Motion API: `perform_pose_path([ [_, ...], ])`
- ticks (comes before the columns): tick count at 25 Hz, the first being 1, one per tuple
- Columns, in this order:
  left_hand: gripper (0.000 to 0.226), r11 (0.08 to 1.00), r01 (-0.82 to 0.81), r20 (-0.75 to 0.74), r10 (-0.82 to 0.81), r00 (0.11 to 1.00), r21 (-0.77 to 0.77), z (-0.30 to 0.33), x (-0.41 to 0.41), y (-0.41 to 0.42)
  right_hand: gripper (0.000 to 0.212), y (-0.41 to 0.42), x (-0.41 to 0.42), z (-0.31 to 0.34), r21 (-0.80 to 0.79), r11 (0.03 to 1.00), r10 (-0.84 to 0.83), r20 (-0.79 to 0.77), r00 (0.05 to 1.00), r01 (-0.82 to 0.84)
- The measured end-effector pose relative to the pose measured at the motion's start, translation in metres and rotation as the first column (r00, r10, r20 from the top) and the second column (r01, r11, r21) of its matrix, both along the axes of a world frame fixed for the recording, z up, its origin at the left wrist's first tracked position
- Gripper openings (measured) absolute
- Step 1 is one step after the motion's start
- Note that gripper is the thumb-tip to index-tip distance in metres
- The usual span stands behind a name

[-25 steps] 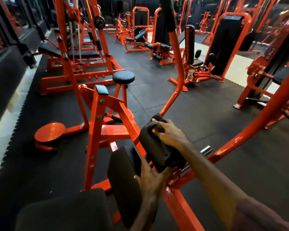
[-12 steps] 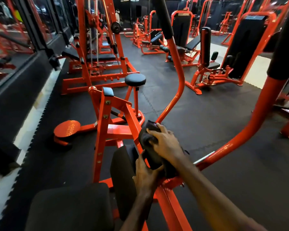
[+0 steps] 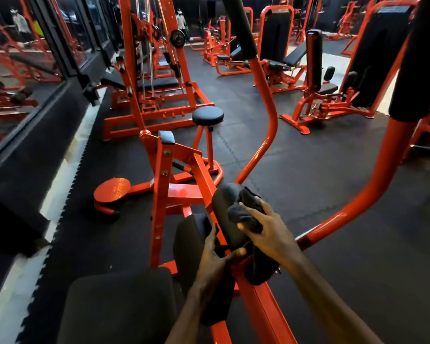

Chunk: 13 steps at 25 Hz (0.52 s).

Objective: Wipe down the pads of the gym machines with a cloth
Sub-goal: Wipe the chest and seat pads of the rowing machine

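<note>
Nearest, a black seat pad (image 3: 119, 304). My left hand (image 3: 215, 259) grips the lower edge of the black roller pad (image 3: 227, 214) (thumb on the orange frame (image 3: 258, 301)). My right hand (image 3: 266, 232), fingers curled, presses a bunched dark cloth (image 3: 245, 209) onto that pad's upper face. Beyond: black rubber tile floor (image 3: 296, 175), round stool (image 3: 207, 115), orange machines, mirrored wall (image 3: 23, 58) at left.

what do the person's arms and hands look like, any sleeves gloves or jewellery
Both forearms are bare all the way to the bottom edge of the head view; no sleeve shows on either. The left hand and the right hand wear no gloves. No watch, wristband or ring is visible on either wrist or on the fingers, though the dim lighting could hide something small.
</note>
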<state>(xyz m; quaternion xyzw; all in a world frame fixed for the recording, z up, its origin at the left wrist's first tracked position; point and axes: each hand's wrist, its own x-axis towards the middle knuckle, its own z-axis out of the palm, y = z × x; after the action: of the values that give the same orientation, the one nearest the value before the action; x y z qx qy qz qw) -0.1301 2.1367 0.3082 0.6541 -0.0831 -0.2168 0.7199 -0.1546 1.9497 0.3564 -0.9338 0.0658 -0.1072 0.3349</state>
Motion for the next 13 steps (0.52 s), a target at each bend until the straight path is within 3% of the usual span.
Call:
perform_pose_path([
  [3, 0.098, 0.985, 0.070, -0.106, -0.088, 0.991, -0.156, 0.001, 0.005, -0.007, 0.067, 0.010, 0.039, 0.016, -0.178, 0.977, -0.138, -0.113, 0.984, 0.117],
  [5, 0.100, 0.987, 0.038, -0.126, -0.059, 0.990, -0.156, -0.002, 0.006, -0.008, 0.060, 0.015, 0.075, 0.026, -0.237, 0.965, -0.141, -0.117, 0.983, 0.110],
  [9, 0.101, 0.997, -0.038, -0.093, 0.032, 0.995, -0.068, 0.000, 0.003, -0.014, 0.050, 0.006, 0.094, 0.030, -0.142, 0.983, -0.136, -0.121, 0.983, 0.118],
  [13, 0.123, 0.996, -0.078, 0.001, 0.078, 0.997, 0.053, 0.007, -0.002, -0.014, 0.036, 0.006, 0.015, 0.021, -0.060, 0.995, -0.078, 0.020, 0.997, 0.079],
])
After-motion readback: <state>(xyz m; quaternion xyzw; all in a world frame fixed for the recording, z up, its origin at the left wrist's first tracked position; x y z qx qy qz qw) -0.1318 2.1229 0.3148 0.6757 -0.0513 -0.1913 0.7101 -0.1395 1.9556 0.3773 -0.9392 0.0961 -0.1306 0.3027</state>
